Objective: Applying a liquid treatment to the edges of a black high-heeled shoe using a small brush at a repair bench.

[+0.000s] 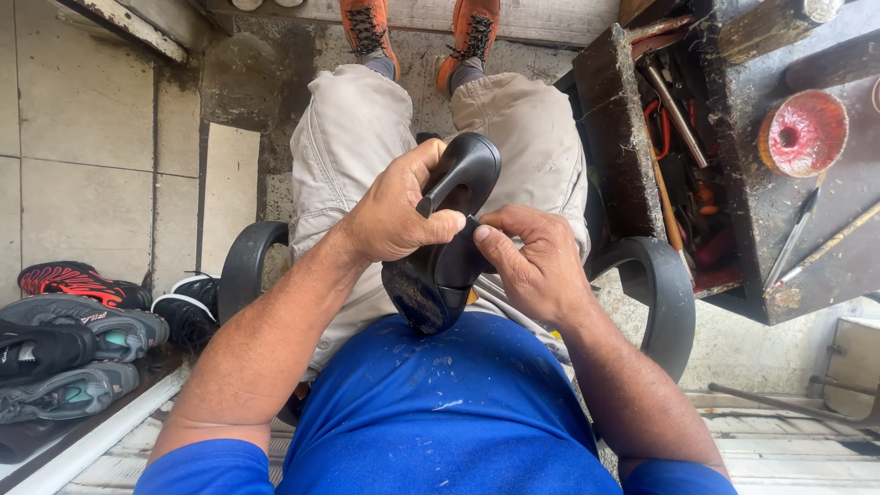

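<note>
A glossy black high-heeled shoe (pixel 445 243) is held sole-up over the lap, between the 2 hands. The left hand (pixel 396 213) is wrapped around the heel end; the right hand (pixel 534 261) is closed in a pinch at the sole's edge. A slip seems possible — the smooth upper gives little grip, and the shoe could drop to the tiled floor (pixel 87 137).

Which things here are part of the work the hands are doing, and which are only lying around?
In use:
- black high-heeled shoe
- left hand, gripping the shoe
- right hand, pinching its edge

Lying about:
- sneakers on the shelf at left
- tools in the open box
- red spool on the workbench
</note>
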